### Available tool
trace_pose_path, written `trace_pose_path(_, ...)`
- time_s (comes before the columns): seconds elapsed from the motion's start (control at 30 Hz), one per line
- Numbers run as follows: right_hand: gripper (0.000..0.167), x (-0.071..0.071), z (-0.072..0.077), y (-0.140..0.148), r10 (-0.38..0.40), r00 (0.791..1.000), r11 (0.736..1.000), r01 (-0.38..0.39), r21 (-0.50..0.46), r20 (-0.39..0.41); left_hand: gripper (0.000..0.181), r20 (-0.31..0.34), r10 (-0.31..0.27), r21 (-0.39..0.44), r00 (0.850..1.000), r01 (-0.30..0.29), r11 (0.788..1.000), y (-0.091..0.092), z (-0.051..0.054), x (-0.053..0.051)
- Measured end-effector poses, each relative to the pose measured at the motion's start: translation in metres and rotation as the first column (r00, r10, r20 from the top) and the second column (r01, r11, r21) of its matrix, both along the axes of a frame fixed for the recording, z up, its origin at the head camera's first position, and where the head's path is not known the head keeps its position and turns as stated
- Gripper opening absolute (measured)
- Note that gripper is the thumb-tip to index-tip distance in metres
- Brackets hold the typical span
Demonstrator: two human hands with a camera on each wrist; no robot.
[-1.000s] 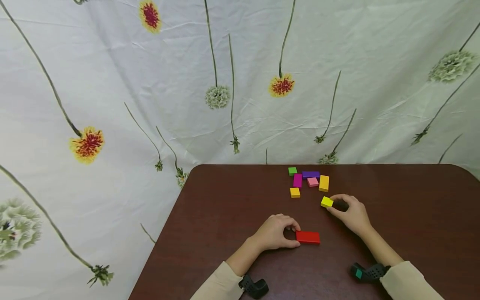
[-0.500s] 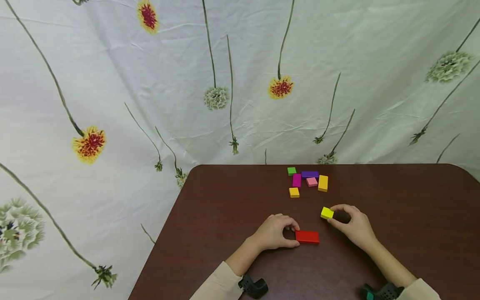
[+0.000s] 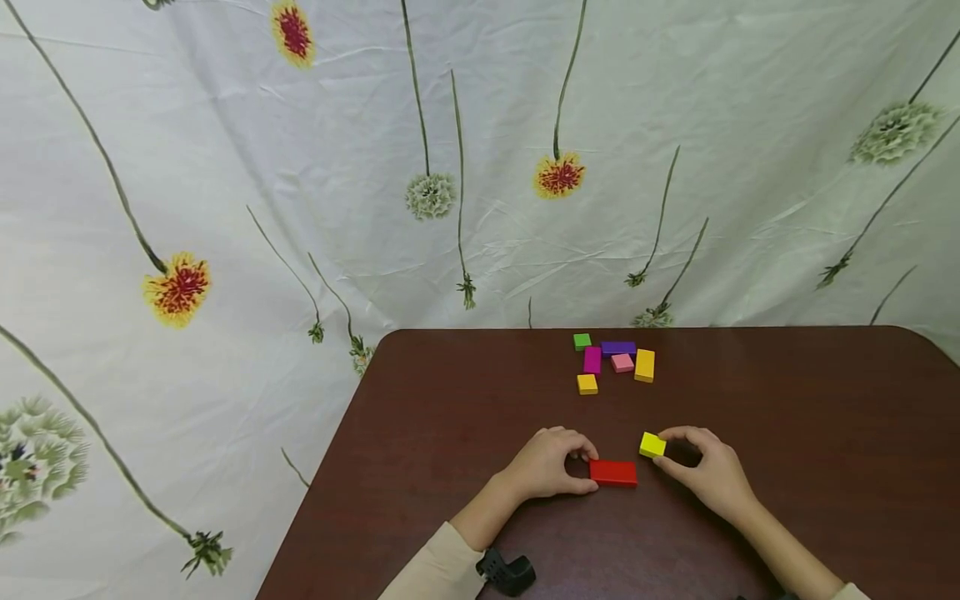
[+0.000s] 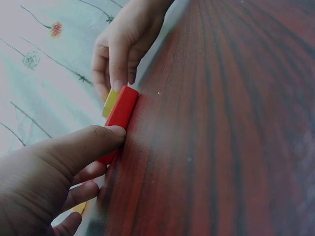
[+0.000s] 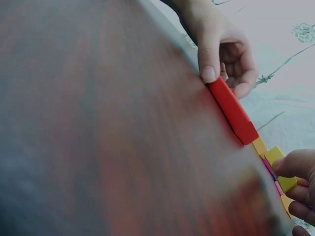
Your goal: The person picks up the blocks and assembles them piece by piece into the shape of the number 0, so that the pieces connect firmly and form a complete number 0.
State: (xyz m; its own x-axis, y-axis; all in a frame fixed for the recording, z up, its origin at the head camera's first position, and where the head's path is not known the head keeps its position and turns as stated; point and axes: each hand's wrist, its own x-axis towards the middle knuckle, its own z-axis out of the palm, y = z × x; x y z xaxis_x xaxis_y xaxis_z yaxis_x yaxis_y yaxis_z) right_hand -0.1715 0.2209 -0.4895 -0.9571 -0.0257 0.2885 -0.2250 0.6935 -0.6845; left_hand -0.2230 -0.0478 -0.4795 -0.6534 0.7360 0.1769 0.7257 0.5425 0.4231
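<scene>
A flat red block (image 3: 615, 474) lies on the dark brown table, its long side running left to right. My left hand (image 3: 551, 465) pinches its left end between thumb and fingers; the left wrist view shows the thumb on the near side of the red block (image 4: 124, 109). Just beyond the red block's right end, my right hand (image 3: 708, 467) pinches a small yellow block (image 3: 652, 445) between thumb and fingers. In the right wrist view the yellow block (image 5: 281, 169) appears apart from the red one; whether it touches the table I cannot tell.
Toward the table's (image 3: 787, 400) far edge sit several loose blocks: green (image 3: 582, 342), purple (image 3: 618, 348), magenta (image 3: 592, 360), pink (image 3: 622, 363), a longer orange-yellow block (image 3: 644, 365) and a smaller one (image 3: 587, 384). A flowered cloth (image 3: 360, 150) hangs behind.
My right hand has brought the yellow block nearer to me, away from the far group and close to the red block's right end. The left hand and red block have stayed put.
</scene>
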Motion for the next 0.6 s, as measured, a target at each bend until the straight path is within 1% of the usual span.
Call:
trace_pose_path(0.13, 0.03, 0.0036, -0.0013, -0.0036, -0.005, 1.0, 1.0, 0.005, 0.013, -0.016, 0.028, 0.001, 0.004, 0.0, 1.0, -0.004, 1.0, -0.0003, -0.0001, 0.0002)
trace_pose_path(0.3, 0.03, 0.0058, -0.0018, -0.0064, 0.009, 0.999, 1.0, -0.008, 0.011, -0.04, 0.028, 0.002, 0.006, -0.002, 1.0, -0.006, 1.0, -0.0004, 0.0001, 0.0002)
trace_pose_path(0.6, 0.03, 0.0043, -0.0061, -0.0072, 0.012, 1.0, 1.0, -0.012, 0.025, -0.012, 0.027, 0.01, 0.005, 0.003, 1.0, -0.005, 1.0, -0.0006, 0.0015, 0.0006)
